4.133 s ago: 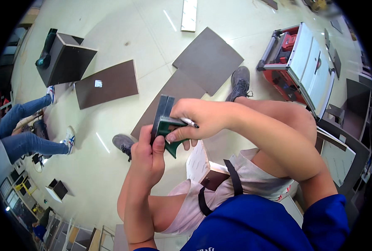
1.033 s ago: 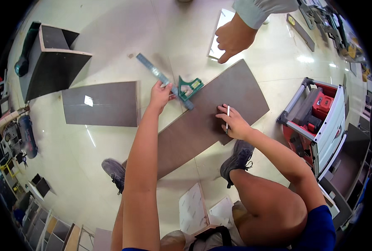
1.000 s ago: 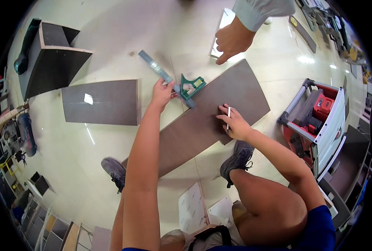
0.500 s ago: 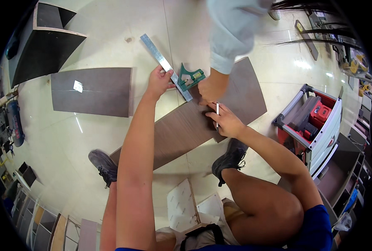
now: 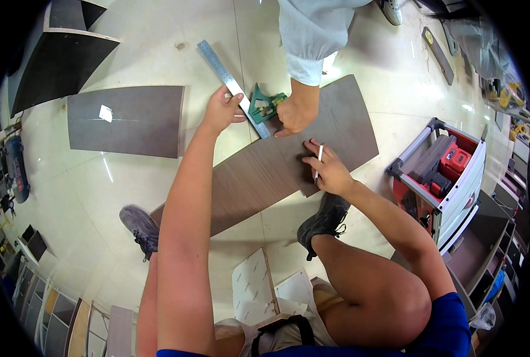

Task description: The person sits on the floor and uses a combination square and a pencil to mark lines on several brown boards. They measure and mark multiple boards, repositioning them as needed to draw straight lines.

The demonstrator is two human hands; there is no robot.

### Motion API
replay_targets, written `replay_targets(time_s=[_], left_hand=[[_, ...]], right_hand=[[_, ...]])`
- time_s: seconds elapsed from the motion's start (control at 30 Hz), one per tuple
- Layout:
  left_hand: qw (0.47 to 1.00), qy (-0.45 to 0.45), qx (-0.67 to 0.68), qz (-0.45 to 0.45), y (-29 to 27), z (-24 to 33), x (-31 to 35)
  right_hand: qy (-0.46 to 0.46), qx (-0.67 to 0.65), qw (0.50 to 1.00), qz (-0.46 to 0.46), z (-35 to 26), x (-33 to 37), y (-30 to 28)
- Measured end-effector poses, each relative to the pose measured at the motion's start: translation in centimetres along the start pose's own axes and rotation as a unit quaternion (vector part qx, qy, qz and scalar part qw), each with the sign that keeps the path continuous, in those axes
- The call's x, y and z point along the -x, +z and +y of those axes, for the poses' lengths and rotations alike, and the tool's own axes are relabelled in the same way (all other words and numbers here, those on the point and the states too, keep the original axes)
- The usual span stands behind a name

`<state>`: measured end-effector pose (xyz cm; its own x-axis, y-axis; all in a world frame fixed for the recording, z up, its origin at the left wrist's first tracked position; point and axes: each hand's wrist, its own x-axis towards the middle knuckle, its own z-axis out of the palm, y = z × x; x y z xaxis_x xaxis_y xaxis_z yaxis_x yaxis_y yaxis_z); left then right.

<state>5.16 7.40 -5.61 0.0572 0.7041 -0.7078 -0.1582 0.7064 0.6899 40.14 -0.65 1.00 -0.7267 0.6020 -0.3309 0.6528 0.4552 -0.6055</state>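
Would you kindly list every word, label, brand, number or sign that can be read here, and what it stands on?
No text reads clearly.
Combination square blade: any markings too fine to read.
White sticker on the brown board: too small to read.
White-faced panel: repeated print, too small to read.

combo square with a silvery blade and green head, sitting at a slant, lower end right at the edge of the dark brown boards lying flat, plus a slim white pen angled above the wood
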Motion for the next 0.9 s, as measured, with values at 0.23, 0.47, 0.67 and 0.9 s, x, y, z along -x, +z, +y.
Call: replay_targets(time_s=[0.23,0.47,0.67,0.9], left_hand=[[1.000,0.015,-0.002,-0.006,0.1,-0.3,0.5],[0.998,0.014,0.061,0.022,-0.5,-0.7,1.2],[0.981,0.111,0.042,0.150,-0.1,1.4,4.4],[0.940,0.185,-0.064,0.279,4.6,3.1,9.4]], right_hand=[[0.000,-0.004,0.999,-0.039,-0.4,0.2,-0.6],[-0.012,-0.016,1.000,-0.018,-0.2,0.0,-0.2],[0.033,-0.159,0.986,0.033,-1.8,-0.1,-1.5],[-0.001,-0.303,0.939,0.160,-10.6,-5.5,-3.1]])
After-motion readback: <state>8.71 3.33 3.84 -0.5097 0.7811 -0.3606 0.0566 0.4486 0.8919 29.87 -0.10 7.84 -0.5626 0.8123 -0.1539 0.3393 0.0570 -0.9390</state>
